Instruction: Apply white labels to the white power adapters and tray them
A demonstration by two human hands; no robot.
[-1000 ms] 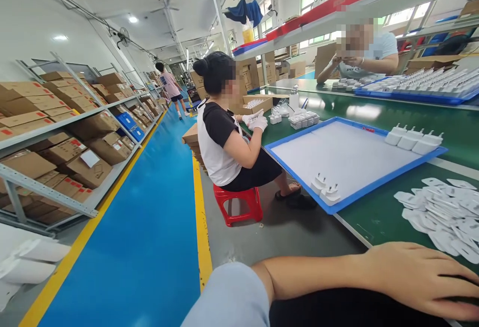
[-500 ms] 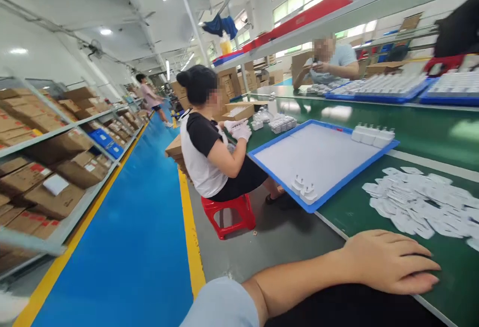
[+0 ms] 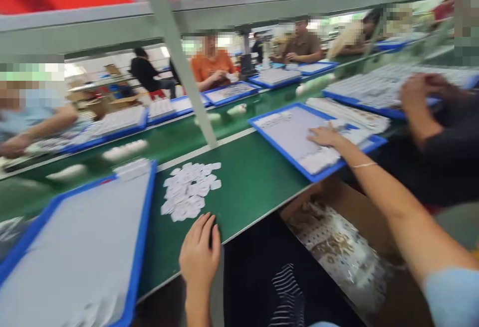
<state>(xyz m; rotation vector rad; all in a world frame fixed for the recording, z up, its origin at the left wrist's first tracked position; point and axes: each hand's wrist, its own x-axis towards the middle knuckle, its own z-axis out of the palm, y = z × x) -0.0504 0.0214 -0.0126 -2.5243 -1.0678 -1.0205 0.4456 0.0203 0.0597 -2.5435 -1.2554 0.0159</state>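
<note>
My left hand (image 3: pixel 200 249) rests at the front edge of the green table, fingers stretched and holding nothing. Just beyond its fingertips lies a loose pile of flat white plastic pieces (image 3: pixel 187 192). My right arm reaches out to a blue-rimmed tray (image 3: pixel 280 153) on the right. Over the tray's pale liner, my right hand (image 3: pixel 325 136) has its fingers spread, with nothing visible in it. White parts (image 3: pixel 320 159) sit in the tray's near corner, close to that hand; blur hides their exact shape.
A larger blue-rimmed tray (image 3: pixel 144 237) stands on the left with white parts at two corners. An open carton (image 3: pixel 337 252) of bagged pieces is below the table edge. A slanted post (image 3: pixel 179 63) supports the overhead shelf. A co-worker's hands (image 3: pixel 419 90) work at the right.
The view has swung from the aisle and seated co-worker on the left to the table in front. My right hand has come into view over the right tray; my left stays near the table edge.
</note>
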